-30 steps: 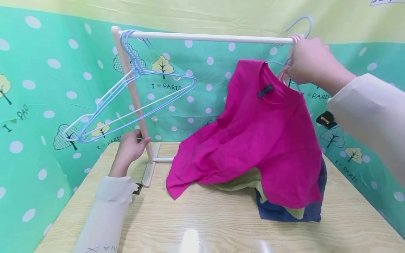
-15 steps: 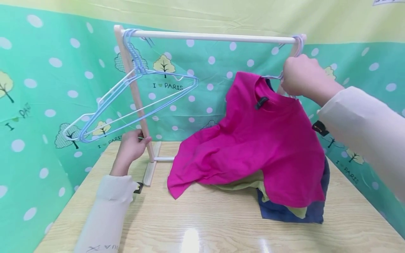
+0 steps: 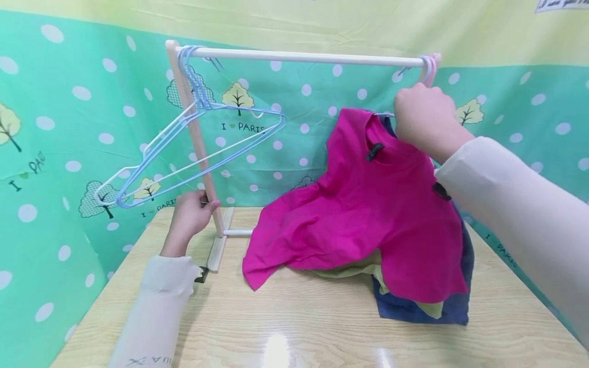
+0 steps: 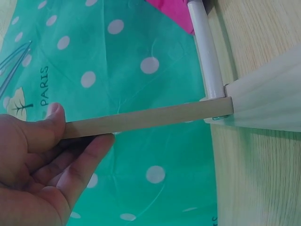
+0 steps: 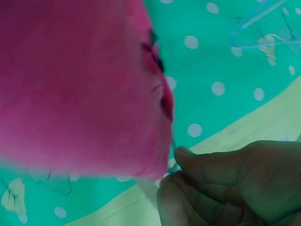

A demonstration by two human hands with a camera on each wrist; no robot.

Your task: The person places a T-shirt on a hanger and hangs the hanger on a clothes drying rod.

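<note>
My left hand point(image 3: 189, 215) holds the lower part of the left wooden post point(image 3: 199, 145) of a small clothes rack. In the left wrist view, the thumb and fingers of my left hand point(image 4: 42, 165) lie on opposite sides of that post. Near the rack's right end, my right hand point(image 3: 424, 118) grips a clothes hanger point(image 3: 385, 115) by its neck, which the hand mostly hides. A magenta T-shirt point(image 3: 391, 220) hangs from it. Pale hooks point(image 3: 428, 70) loop over the rod's right end above that hand. The right wrist view has my right hand point(image 5: 221, 183) pinching beside the shirt's collar.
Several blue and white hangers point(image 3: 198, 105) hang from the left end of the white rod point(image 3: 303, 56). Behind the magenta shirt are an olive garment point(image 3: 349, 268) and a navy garment point(image 3: 405, 309). A patterned green curtain point(image 3: 50, 204) backs the wooden table point(image 3: 294, 327).
My right hand has come down from the rod with the hanger and shirt, then shifted slightly left. The hanger's hook, earlier raised above the rod, now sits over it. My left hand stays put.
</note>
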